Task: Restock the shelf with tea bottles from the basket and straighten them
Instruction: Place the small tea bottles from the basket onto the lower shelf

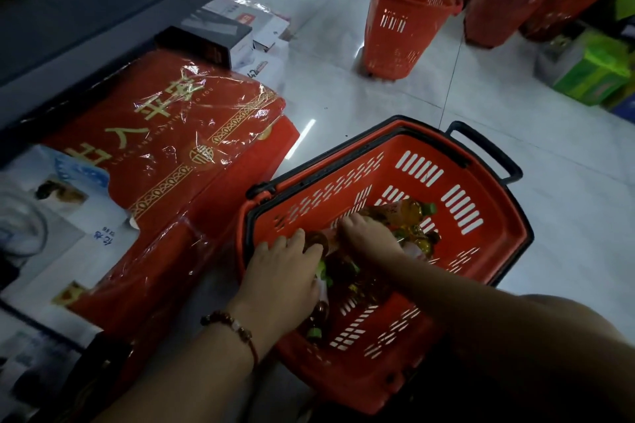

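A red plastic basket [457,189] with a black rim stands on the floor at lower centre. Several tea bottles [412,213] with amber liquid and green caps lie in a heap inside it. Both my hands reach down into the basket. My left hand [285,271], with a bead bracelet on its wrist, curls its fingers over a bottle at the near left of the heap. My right hand [364,233] grips another bottle in the middle of the heap. How fully each hand encloses its bottle is hidden. A dark shelf edge [113,10] runs along the upper left.
Red gift boxes [165,148] wrapped in clear film lie on the floor left of the basket, with white and blue boxes [58,216] beside them. More red baskets [409,10] stand at the back right, and green cartons [594,72] sit at the far right. The floor is glossy white tile.
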`<state>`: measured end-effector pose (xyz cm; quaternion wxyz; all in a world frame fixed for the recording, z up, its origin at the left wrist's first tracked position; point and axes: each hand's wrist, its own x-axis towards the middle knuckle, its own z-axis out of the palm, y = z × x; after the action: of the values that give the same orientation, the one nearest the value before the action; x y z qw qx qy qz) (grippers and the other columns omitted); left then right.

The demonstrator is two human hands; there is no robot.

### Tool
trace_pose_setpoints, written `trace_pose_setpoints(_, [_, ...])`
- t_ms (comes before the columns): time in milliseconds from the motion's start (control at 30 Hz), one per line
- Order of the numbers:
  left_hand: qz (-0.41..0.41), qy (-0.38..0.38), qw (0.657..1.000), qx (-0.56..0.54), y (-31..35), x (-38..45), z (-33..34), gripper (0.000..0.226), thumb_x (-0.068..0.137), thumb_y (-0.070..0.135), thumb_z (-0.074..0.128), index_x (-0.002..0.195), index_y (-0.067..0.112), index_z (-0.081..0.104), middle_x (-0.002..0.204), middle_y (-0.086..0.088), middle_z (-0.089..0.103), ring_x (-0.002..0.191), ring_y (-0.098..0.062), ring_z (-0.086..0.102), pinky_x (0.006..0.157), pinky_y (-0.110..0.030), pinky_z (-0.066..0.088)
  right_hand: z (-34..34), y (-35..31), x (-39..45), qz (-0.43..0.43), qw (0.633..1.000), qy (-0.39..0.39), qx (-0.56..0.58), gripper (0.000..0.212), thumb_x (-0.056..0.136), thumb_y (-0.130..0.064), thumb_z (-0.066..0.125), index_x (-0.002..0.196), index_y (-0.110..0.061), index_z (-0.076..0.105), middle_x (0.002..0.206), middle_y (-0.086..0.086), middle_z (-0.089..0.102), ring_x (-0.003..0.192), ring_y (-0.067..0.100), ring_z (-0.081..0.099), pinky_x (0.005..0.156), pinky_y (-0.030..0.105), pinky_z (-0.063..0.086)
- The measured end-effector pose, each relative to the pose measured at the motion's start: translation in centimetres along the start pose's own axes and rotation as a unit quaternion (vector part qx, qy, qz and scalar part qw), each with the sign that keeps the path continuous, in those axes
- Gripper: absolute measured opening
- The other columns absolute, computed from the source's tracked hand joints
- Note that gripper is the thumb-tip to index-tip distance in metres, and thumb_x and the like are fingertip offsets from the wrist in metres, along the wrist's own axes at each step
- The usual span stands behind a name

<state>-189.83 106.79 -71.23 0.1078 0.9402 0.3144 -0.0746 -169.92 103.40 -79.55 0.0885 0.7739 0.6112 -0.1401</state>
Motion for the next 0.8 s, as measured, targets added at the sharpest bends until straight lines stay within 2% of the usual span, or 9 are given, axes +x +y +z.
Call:
trace_pose_setpoints(100, [-0.002, 0.010, 1.000, -0.027, -0.1, -0.1, -0.6, 0.060, 0.092, 0.044, 0.047, 0.146, 0.028, 0.025, 0.153, -0.004, 0.028, 0.136, -0.023, 0.033, 0.110, -0.041, 0.031, -5.8, 1.5, -2.8, 0.088, 0.955, 0.043, 0.278, 0.028, 0.094, -0.030, 0.062, 0.116, -0.018, 0.048, 0.109, 0.003, 0.059, 0.093, 0.016, 0.060, 0.080, 0.029, 0.055])
trace_pose_setpoints(200, [-0.006, 0.008, 0.996, -0.093, 0.0, -0.1, -1.6, 0.077, 0.087, 0.055, 0.051, 0.149, 0.029, 0.014, 0.153, 0.001, 0.028, 0.138, -0.020, 0.032, 0.111, -0.040, 0.032, -11.0, 1.4, -6.6, 0.065, 0.893, 0.096, 0.435, 0.022, 0.097, -0.036, 0.057, 0.106, -0.016, 0.052, 0.093, 0.003, 0.059, 0.080, 0.017, 0.060, 0.063, 0.023, 0.051])
trace_pose_setpoints(267, [-0.004, 0.007, 0.979, -0.203, 0.4, -0.2, -2.6, 0.084, 0.078, 0.061, 0.061, 0.146, 0.036, 0.018, 0.145, 0.009, 0.039, 0.132, -0.015, 0.042, 0.105, -0.039, 0.041, -13.7, 0.4, -8.9, 0.020, 0.855, 0.106, 0.508, 0.022, 0.097, -0.039, 0.056, 0.101, -0.017, 0.056, 0.089, 0.000, 0.059, 0.077, 0.014, 0.058, 0.064, 0.021, 0.047])
trace_pose_setpoints(400, [-0.036, 0.046, 0.912, -0.405, 0.8, -1.1, -4.5, 0.075, 0.061, 0.060, 0.077, 0.122, 0.044, 0.038, 0.109, 0.021, 0.061, 0.096, 0.001, 0.061, 0.079, -0.032, 0.056, -16.4, -2.0, -10.4, -0.020, 0.774, 0.131, 0.619, 0.020, 0.097, -0.039, 0.054, 0.087, -0.022, 0.057, 0.071, -0.016, 0.058, 0.064, -0.001, 0.056, 0.060, 0.017, 0.045])
trace_pose_setpoints(467, [-0.058, 0.063, 0.896, -0.436, 0.5, -1.6, -4.9, 0.064, 0.060, 0.055, 0.080, 0.113, 0.041, 0.046, 0.099, 0.019, 0.064, 0.087, 0.004, 0.063, 0.074, -0.030, 0.058, -16.4, -2.9, -9.6, -0.001, 0.738, 0.149, 0.658, 0.033, 0.100, -0.042, 0.047, 0.089, -0.013, 0.058, 0.069, -0.013, 0.058, 0.065, 0.002, 0.056, 0.063, 0.020, 0.048])
trace_pose_setpoints(567, [-0.103, 0.067, 0.868, -0.482, -0.6, -2.2, -5.1, 0.056, 0.056, 0.054, 0.081, 0.103, 0.039, 0.053, 0.091, 0.018, 0.066, 0.081, 0.002, 0.064, 0.072, -0.031, 0.057, -13.6, -4.4, -8.0, 0.047, 0.680, 0.094, 0.726, 0.056, 0.101, -0.055, 0.033, 0.095, -0.006, 0.058, 0.078, 0.003, 0.059, 0.074, 0.018, 0.056, 0.077, 0.035, 0.051])
trace_pose_setpoints(667, [-0.135, 0.074, 0.849, -0.505, -1.6, -2.7, -5.3, 0.057, 0.056, 0.053, 0.081, 0.104, 0.037, 0.054, 0.092, 0.016, 0.067, 0.085, -0.002, 0.065, 0.075, -0.030, 0.054, -7.1, -6.6, -5.7, 0.154, 0.717, 0.004, 0.680, 0.057, 0.102, -0.052, 0.038, 0.103, 0.000, 0.061, 0.093, 0.012, 0.062, 0.078, 0.019, 0.057, 0.071, 0.030, 0.048])
trace_pose_setpoints(733, [-0.142, 0.077, 0.836, -0.525, -2.3, -3.0, -5.5, 0.058, 0.056, 0.052, 0.081, 0.106, 0.037, 0.054, 0.095, 0.015, 0.068, 0.089, -0.002, 0.065, 0.080, -0.032, 0.054, -3.3, -7.7, -5.0, 0.217, 0.727, -0.104, 0.643, 0.034, 0.101, -0.038, 0.051, 0.111, -0.006, 0.062, 0.100, 0.012, 0.062, 0.087, 0.018, 0.058, 0.067, 0.026, 0.048])
trace_pose_setpoints(800, [-0.146, 0.076, 0.831, -0.531, -3.0, -3.3, -5.4, 0.057, 0.059, 0.051, 0.080, 0.108, 0.037, 0.054, 0.096, 0.015, 0.068, 0.090, -0.002, 0.065, 0.083, -0.036, 0.055, 0.4, -8.0, -4.6, 0.271, 0.737, -0.218, 0.579, 0.020, 0.101, -0.025, 0.054, 0.110, -0.008, 0.060, 0.099, 0.007, 0.062, 0.093, 0.017, 0.060, 0.075, 0.028, 0.048])
